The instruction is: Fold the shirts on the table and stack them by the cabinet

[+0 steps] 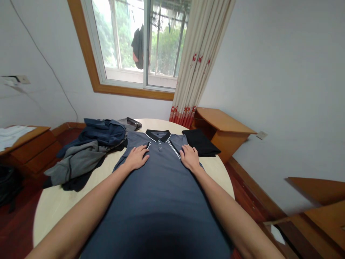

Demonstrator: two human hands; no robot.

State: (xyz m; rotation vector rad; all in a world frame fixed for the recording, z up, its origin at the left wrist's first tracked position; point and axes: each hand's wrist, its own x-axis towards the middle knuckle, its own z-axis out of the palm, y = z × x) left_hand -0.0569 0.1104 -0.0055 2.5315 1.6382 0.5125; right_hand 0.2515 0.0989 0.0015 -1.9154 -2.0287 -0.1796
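Note:
A grey-blue polo shirt (161, 180) with a black, white-trimmed collar lies face up on a round pale table (54, 205), its collar at the far side. My left hand (138, 157) rests flat on the shirt's chest left of the button placket, fingers stretched out. My right hand (190, 157) lies flat on the chest right of the placket, fingers spread. Neither hand holds anything.
A heap of dark blue and grey clothes (88, 151) sits on the table's left. A folded black garment (201, 142) lies at the far right. A wooden bedside cabinet (223, 131) stands beyond it, a wooden desk (29, 144) at the left, a window and curtain behind.

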